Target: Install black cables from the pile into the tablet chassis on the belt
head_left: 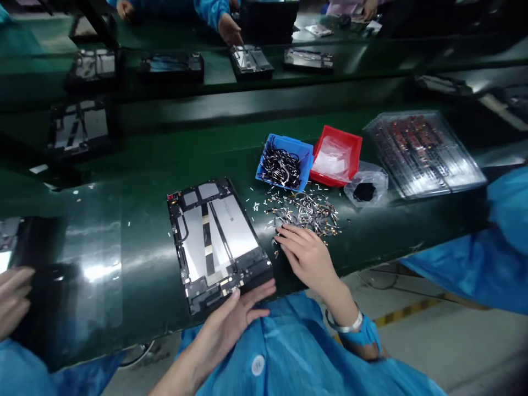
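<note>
In front of me lies an opened tablet, its back off, with silver battery cells, a black-and-gold flex strip and small boards showing. My left hand grips its near edge, thumb on top and fingers along the front side. My right hand rests at the near-left edge of a loose pile of short cables with metal ends. Its fingers are stretched out and a little apart, tips touching the bench beside some cables; nothing can be made out in them.
Behind the pile stand a blue bin of black cables and a red bin with clear plastic. A clear bag and a transparent tray of parts lie right. More opened tablets sit on the far line. Co-workers' hands show left and beyond.
</note>
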The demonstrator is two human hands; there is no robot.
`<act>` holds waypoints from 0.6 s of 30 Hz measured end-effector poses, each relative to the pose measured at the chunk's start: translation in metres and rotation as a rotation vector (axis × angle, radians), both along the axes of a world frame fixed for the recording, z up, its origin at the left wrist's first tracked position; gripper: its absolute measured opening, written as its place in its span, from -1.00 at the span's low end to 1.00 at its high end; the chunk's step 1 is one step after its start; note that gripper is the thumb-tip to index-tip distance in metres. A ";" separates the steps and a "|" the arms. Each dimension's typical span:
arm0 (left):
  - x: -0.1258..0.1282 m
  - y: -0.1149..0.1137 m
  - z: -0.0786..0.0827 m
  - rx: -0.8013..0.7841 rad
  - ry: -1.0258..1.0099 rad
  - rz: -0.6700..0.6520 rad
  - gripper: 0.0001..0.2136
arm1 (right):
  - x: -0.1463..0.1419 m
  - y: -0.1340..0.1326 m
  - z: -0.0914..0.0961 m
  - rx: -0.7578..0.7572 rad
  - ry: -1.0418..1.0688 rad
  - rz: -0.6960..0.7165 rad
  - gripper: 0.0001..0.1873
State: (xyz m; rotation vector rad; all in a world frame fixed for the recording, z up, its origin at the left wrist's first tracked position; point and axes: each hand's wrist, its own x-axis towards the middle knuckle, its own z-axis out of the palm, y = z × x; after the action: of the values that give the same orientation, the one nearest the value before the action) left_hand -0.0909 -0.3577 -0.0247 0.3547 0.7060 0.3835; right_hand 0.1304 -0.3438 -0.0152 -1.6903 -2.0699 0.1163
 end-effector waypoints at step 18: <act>-0.016 0.206 0.020 0.964 0.873 0.463 -0.78 | 0.102 -0.017 0.016 -0.185 0.022 -1.059 -0.77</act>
State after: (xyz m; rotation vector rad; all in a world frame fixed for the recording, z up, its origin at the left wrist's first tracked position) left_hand -0.1069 -0.1518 -0.0046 1.3305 1.4433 1.0394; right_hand 0.2320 -0.3612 0.0006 -2.6304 -0.9367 -0.0209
